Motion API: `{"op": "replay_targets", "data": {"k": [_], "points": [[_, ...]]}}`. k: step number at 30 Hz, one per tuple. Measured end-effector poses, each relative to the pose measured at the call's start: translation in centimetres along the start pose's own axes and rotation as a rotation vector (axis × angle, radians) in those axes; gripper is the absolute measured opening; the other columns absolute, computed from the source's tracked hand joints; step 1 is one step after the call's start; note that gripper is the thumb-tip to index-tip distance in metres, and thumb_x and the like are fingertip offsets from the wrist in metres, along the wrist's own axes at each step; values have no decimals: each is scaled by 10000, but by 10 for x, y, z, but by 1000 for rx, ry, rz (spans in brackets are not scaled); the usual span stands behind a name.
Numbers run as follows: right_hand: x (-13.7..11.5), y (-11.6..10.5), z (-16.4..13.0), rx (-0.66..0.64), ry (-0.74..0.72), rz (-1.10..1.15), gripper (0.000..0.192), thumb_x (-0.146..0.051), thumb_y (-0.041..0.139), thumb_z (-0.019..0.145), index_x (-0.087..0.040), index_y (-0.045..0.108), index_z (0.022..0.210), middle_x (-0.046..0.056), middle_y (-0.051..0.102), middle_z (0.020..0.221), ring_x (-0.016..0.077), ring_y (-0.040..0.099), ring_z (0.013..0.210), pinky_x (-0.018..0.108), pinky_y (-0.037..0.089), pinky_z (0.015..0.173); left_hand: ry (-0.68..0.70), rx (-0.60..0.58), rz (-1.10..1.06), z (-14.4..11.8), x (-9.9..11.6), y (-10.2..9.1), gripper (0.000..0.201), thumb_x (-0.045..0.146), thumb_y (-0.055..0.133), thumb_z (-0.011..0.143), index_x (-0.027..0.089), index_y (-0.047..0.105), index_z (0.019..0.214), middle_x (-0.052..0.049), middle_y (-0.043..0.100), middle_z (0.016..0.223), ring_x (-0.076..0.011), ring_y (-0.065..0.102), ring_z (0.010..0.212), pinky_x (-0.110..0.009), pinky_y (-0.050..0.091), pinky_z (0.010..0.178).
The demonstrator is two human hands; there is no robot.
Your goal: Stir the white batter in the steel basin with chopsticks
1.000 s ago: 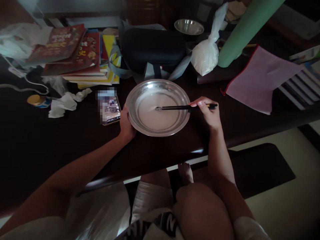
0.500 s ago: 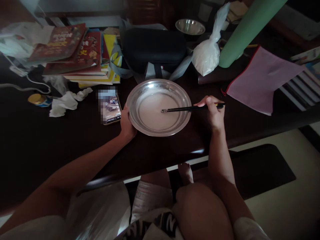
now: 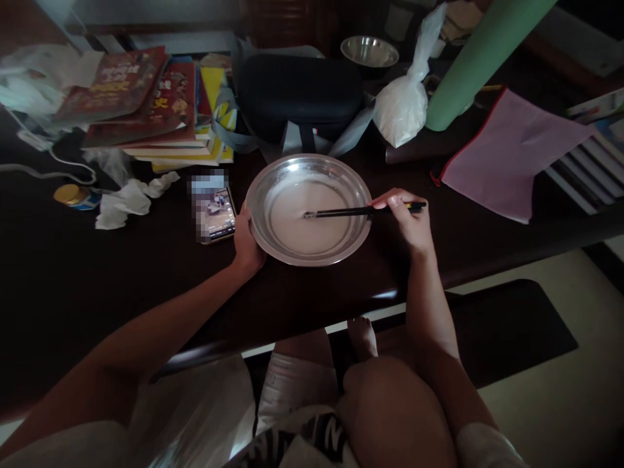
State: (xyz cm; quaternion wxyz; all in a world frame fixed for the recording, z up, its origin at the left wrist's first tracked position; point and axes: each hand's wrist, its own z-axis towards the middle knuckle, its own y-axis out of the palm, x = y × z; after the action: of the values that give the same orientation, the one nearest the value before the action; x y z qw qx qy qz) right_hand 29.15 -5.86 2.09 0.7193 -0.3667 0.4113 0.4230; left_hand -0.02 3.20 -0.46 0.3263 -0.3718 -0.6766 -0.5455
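Right hand fingers pinch black chopsticks, tips in the pan's white liquid; left hand fingers grip its rim.

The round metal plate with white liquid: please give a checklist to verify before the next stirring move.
1. Left hand steadies the round metal plate at its rim: ok.
2. Right hand grips the black chopsticks: ok.
3. Chopstick tips sit in the white liquid: ok.
4. Liquid lies inside the rim, no spill visible: ok.
5. Phone lies close beside the plate, splash risk: not ok.
6. Liquid depth: cannot tell.
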Motion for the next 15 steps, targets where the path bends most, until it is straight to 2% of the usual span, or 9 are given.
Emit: {"op": "replay_targets", "data": {"k": [4,6,9,13,15], "points": [[0,0,0,116,12,13,454,-665,676,950,-284,767,721,-10,780,727,211,805,783,415,654,849,5,-22,11,1,0,-2,133,241,556,907,248,618,789,-45,736,808,-283,710,1181,-381,571,1088],[0,0,1,85,20,14,463,-670,669,952,-289,763,708,-13,769,707,207,799,762,412,656,834,5,-35,5,1,0,-2,112,248,567,895,254,616,794,-45,733,803,-297,713,1181,-402,581,1078],[0,1,1,-5,0,-4,413,-672,716,918,-296,800,766,0,817,800,217,815,846,406,649,860,9,-18,16,0,0,-1,120,277,573,903,255,625,797,-51,718,777,-301,713,1174,-406,589,1061],[-1,0,1,104,-7,-11,455,-681,682,939,-288,774,731,-8,782,736,216,812,814,417,646,869,17,-18,17,0,0,1,168,249,532,923,257,603,770,-31,665,710,-273,726,1091,-390,585,1053],[-1,-1,1,107,10,-2,480,-682,662,952,-284,755,700,-14,751,687,211,802,764,416,648,842,32,-32,-2,0,0,1,174,236,513,924,249,601,774,-27,653,703,-273,733,1045,-411,583,1051]]}}
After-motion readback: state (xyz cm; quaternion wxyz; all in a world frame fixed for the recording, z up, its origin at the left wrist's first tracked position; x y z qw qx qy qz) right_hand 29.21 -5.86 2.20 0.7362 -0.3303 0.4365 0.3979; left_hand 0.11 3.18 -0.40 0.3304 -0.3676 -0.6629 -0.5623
